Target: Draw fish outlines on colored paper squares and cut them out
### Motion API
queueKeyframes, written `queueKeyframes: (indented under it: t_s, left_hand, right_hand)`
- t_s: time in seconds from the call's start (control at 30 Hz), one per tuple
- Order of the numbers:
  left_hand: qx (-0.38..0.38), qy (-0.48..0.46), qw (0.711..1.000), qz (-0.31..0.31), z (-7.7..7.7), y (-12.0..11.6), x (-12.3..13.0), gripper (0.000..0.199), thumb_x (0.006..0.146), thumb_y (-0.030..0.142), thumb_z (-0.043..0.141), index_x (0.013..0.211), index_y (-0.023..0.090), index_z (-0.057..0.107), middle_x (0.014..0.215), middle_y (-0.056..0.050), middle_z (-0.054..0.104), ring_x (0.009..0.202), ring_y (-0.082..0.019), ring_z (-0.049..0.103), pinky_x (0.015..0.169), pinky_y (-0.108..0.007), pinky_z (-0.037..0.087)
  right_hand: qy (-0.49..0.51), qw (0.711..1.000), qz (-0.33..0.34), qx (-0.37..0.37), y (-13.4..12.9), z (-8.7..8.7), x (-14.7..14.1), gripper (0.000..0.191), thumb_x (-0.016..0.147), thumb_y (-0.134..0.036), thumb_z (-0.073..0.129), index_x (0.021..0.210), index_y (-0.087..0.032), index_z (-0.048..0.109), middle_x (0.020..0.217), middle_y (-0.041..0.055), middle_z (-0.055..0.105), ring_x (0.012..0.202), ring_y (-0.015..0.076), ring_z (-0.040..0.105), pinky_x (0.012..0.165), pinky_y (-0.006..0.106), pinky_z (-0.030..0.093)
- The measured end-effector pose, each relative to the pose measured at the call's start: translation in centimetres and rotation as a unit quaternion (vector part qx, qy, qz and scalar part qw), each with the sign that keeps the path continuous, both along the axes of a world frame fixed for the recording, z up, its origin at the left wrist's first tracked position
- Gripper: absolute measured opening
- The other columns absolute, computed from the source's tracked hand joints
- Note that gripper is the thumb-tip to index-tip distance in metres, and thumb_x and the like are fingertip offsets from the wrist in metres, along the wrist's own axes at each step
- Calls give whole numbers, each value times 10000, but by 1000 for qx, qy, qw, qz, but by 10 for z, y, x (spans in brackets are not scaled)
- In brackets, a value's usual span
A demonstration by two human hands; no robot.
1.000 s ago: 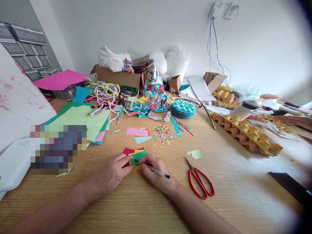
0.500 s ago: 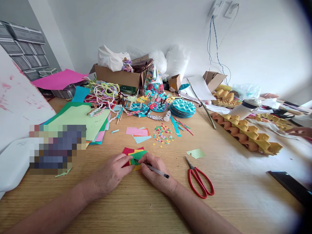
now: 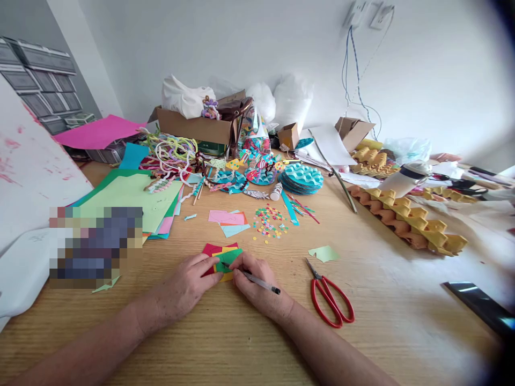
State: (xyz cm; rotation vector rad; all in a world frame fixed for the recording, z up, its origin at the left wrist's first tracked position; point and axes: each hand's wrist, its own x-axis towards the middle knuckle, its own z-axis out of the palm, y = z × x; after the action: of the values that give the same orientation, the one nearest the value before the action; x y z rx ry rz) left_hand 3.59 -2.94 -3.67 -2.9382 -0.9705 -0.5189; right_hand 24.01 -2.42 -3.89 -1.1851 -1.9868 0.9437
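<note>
While the right hand holds a pen, the left steadies paper.

One camera does all the looking, worn on the person's head and aimed forward and down over the table. The left hand and right hand are near, just below mid-view; the wall stands farther off at twelve o'clock. The view darkens at two and four.

Bright light pales the tabletop at right.
</note>
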Motion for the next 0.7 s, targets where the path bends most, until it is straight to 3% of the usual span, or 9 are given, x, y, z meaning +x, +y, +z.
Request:
queueKeyframes:
  t_s: [0.7]
  left_hand:
    - [14,6,1000,-9,-6,0,-3,360,873,34,354,1102,170,597,1137,-101,583,1003,-237,521,868,-373,502]
  right_hand:
    - [-10,1000,-5,12,-1,-2,0,142,725,-86,459,774,-182,552,553,-60,465,465,87,392,477,192,300]
